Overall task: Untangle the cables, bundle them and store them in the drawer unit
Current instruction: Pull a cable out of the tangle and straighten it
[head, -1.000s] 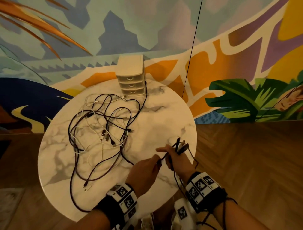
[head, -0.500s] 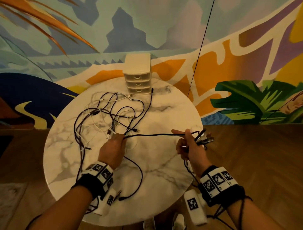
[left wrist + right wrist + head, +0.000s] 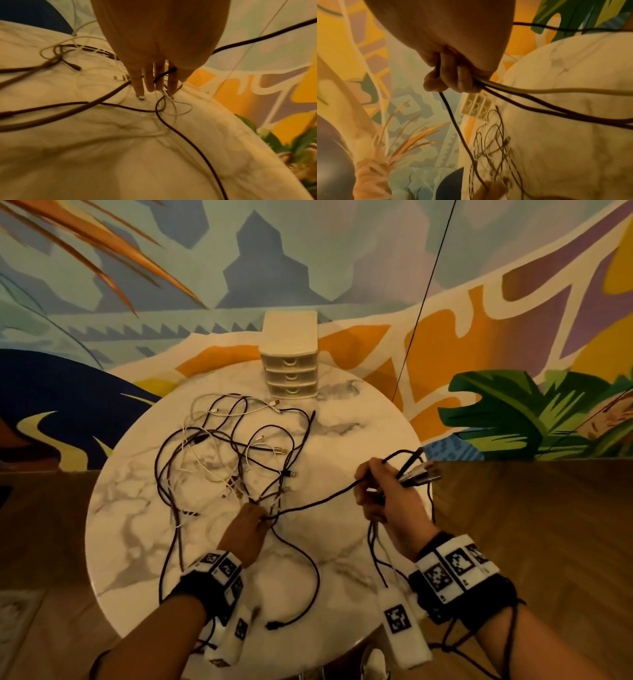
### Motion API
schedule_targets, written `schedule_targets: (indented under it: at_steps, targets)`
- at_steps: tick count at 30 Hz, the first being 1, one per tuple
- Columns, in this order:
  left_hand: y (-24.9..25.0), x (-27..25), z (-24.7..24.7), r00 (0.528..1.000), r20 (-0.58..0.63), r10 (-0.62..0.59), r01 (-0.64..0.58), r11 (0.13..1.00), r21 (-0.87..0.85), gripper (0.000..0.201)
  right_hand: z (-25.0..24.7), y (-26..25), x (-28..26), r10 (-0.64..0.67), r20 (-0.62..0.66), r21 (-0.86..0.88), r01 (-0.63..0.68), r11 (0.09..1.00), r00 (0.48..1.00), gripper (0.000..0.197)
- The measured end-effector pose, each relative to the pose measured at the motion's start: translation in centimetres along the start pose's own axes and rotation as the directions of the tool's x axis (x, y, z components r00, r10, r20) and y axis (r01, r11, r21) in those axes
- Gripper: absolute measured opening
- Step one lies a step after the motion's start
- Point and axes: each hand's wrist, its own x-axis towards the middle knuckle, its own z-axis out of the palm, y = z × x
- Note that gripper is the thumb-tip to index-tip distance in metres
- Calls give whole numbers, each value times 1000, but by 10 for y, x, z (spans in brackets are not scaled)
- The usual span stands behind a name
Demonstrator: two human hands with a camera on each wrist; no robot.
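One round marble table (image 3: 359,405) carries everything here: a single cream drawer unit (image 3: 289,356) at its far edge, showing three drawers stacked one above another, all pushed in, and in front of it one loose tangle of cables (image 3: 233,460) spread over the left half of the top. The tangle mixes dark strands with pale white ones; they cross too often for a sure count, though several plug ends lie bare among the loops. Two hands work it. The right hand (image 3: 385,494) is raised over the table's right edge with its fingers curled tight round a small bunch of cables, whose plug ends (image 3: 419,472) stick out past the knuckles; the right wrist view shows three strands, two dark and one pale, leaving the fist on one side and one dark strand leaving on the other. That one black cable (image 3: 318,501) sags across open marble from the right hand to the left hand (image 3: 248,527), which rests low at the near edge of the tangle. In the left wrist view four fingers (image 3: 148,79) point down, nearly straight, onto the table, with the black cable threaded between them; whether the thumb pinches it cannot be told. From the left hand the same dark line loops toward the near rim and ends in one free plug (image 3: 274,626) lying on the marble. Behind the table stands one painted mural wall (image 3: 342,251).
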Motion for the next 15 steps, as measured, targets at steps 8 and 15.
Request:
schedule_targets:
  at_steps: [8, 15]
  targets:
    - [19, 1, -19, 999, -40, 28, -19, 974, 228, 36, -31, -13, 2, -62, -67, 135, 70, 988, 996, 43]
    - [51, -10, -17, 981, 4, 194, -181, 907, 380, 28, 4, 16, 12, 80, -5, 51, -80, 995, 997, 45]
